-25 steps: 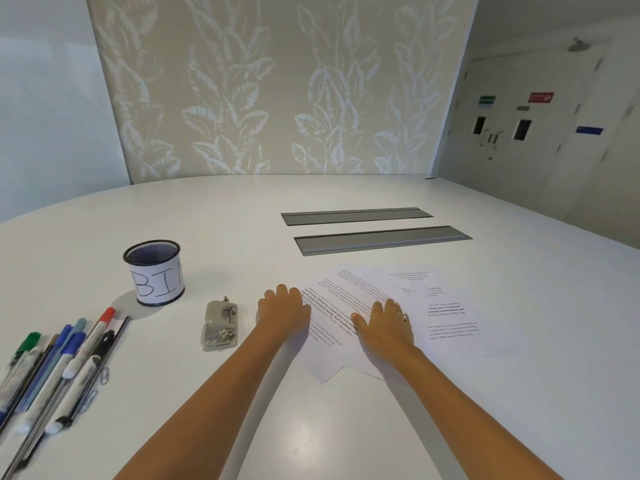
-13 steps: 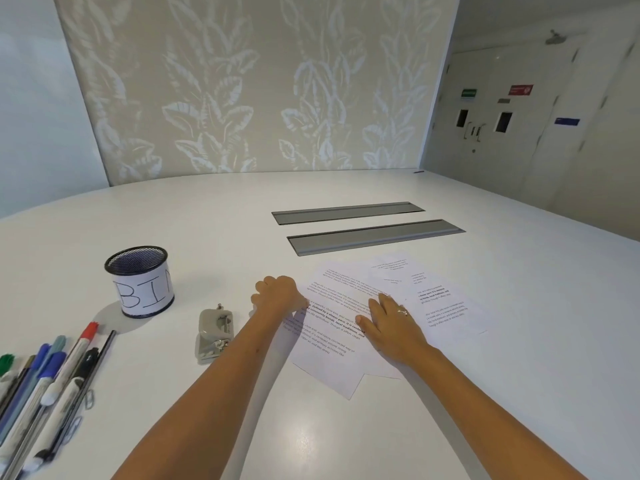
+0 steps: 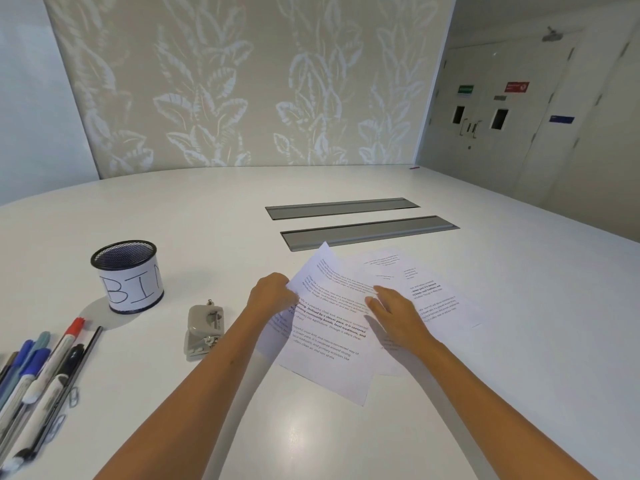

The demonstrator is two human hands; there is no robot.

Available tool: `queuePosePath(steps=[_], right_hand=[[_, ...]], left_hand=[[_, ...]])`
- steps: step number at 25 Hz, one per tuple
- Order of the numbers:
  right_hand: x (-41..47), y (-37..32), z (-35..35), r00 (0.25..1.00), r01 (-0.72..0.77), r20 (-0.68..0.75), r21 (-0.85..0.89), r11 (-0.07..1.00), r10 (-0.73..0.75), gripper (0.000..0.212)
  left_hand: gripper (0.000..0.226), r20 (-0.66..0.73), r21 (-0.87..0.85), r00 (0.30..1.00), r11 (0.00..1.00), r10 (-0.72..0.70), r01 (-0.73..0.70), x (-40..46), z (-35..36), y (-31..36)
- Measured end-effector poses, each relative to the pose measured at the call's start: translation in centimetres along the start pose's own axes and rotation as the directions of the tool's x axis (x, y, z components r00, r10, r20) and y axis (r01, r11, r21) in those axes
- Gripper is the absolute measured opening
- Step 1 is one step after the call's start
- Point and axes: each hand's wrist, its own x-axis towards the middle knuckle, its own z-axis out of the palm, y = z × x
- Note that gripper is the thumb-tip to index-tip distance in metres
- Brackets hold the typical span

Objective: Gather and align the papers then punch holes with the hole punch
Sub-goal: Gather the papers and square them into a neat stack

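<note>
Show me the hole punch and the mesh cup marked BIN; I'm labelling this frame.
hole punch (image 3: pixel 203 330): head view, on its grey top lever.
mesh cup marked BIN (image 3: pixel 131 287): head view, on its white paper label.

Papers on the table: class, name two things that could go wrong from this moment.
The papers lie fanned and skewed; if the left hand lifts only the top sheet's edge, the stack may stay misaligned and the holes would not match. The hole punch sits beside the left forearm, which might knock it.
</note>
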Motion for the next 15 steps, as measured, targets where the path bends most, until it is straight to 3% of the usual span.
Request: queuePosePath(steps=[3,8,11,15], right_hand=[[1.4,2.3,-2.4,0.971,-0.151,-0.177,0.072,0.986,0.161,0.043],[3.1,6.3,-6.4,0.900,-0.425,-0.200,-0.213,0.880,0.386,0.049],[3.0,6.7,-6.4,0.934,-0.356,-0.143,-0.316,0.879,0.327,0.055],[2.8,4.7,-4.8,0.943,-0.315,-0.209,-0.308,0.898,0.259,0.057]], left_hand=[[0.016,-0.034,-0.107,0.999,0.994,-0.032,0.028,-0.9,-0.2,-0.2],[0.028,-0.052,-0.253,0.994,0.964,-0.097,0.081,-1.9,0.2,-1.0],[0.017,-0.063,-0.383,0.989,0.919,-0.132,0.098,-2.0,0.5,-1.5],[0.013,-0.074,-0.405,0.992,0.912,-0.105,0.067,-2.4,0.8,-1.1]])
